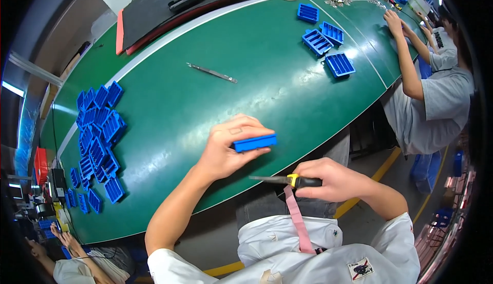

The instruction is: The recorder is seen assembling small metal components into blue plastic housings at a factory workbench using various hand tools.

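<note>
We hold a small blue plastic tray on edge in our left hand, fingers clamped along its top and thumb beneath, just above the near rim of the green tabletop; tilted this way, its long side faces the tool. Our right hand is closed around the black handle of a thin-bladed knife, its point aimed toward the tray but apart from it, likely so the blade can reach an edge. A heap of like blue trays lies well to our left, four more trays sit far across near a co-worker's arm, and loose tweezers lie between.
</note>
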`<state>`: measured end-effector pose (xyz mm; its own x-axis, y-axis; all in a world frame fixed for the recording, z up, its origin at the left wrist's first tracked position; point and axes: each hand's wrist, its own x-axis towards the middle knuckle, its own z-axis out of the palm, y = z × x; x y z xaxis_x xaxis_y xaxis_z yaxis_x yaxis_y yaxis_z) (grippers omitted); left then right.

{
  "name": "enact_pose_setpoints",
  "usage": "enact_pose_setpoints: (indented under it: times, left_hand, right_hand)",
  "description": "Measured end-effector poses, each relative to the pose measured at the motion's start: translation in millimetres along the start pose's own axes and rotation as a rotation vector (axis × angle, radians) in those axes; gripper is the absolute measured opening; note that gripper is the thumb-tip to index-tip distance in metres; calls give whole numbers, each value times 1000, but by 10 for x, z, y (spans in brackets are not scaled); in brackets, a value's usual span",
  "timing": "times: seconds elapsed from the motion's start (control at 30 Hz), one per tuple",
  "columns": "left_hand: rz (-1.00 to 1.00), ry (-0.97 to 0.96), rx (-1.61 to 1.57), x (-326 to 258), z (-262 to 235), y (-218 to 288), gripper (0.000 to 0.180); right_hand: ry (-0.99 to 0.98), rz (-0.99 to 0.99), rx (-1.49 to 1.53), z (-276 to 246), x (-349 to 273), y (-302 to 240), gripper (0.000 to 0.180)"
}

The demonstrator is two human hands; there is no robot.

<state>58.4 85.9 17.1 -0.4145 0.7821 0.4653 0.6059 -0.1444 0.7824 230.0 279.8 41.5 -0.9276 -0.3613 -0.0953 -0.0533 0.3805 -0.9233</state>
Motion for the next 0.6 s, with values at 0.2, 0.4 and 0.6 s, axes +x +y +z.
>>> enact_pose_setpoints:
  times: [0.2,0.4,0.6]
  left_hand:
    - [-647,385,-285,36,-183,29,47]
    - [-792,355,-732,-24,-109,188,39]
    - [-916,298,-969,-230,209,664,23]
  right_hand:
    - [361,-77,-196,-150,-56,21,20]
    - [728,66,-877,-419,199,347,40]
    - [414,-515,-485,-163,352,69,52]
